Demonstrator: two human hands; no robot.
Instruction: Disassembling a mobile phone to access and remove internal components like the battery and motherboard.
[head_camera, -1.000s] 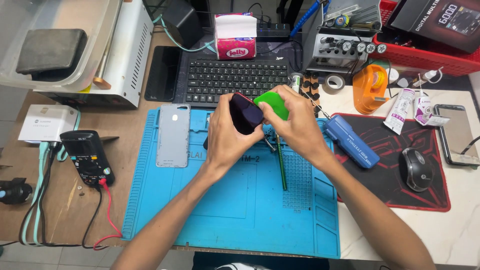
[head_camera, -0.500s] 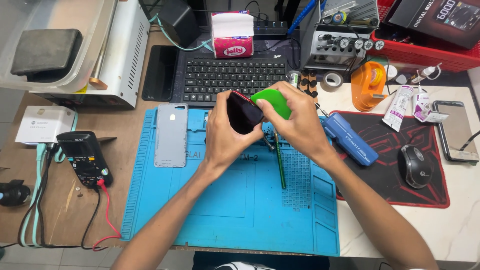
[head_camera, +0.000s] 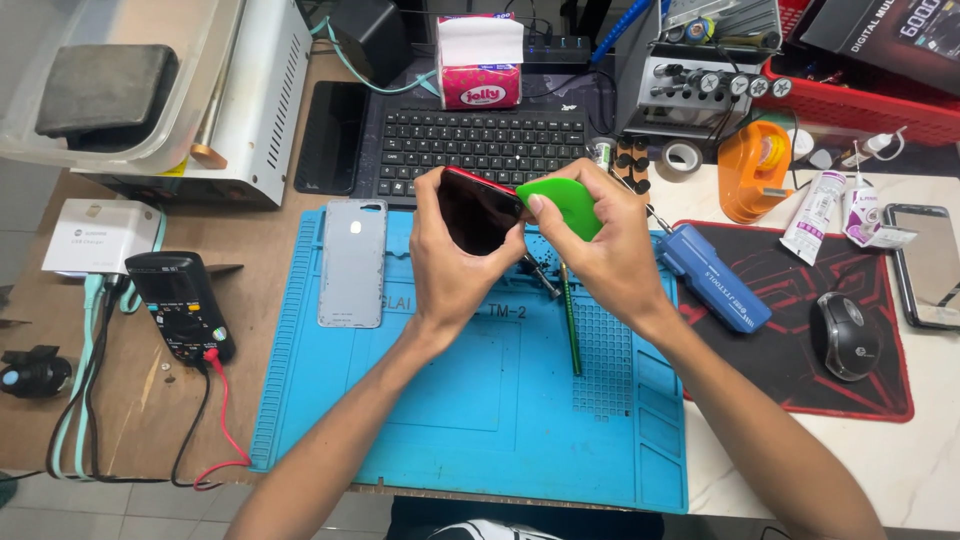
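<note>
The left hand (head_camera: 455, 265) clamps the phone (head_camera: 478, 208) upright above the mat (head_camera: 440, 400), steadying it so the right hand (head_camera: 610, 250), pinching the green pick (head_camera: 562, 205), can meet its edge.

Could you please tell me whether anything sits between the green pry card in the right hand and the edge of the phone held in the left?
Nothing visible does. The right hand presses the green pry card straight against the edge of the phone, which the left hand holds above the blue mat.

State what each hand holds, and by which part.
Left hand: dark phone, gripped around its lower end. Right hand: green plastic pick, pinched at its right edge, against the phone's edge.
</note>
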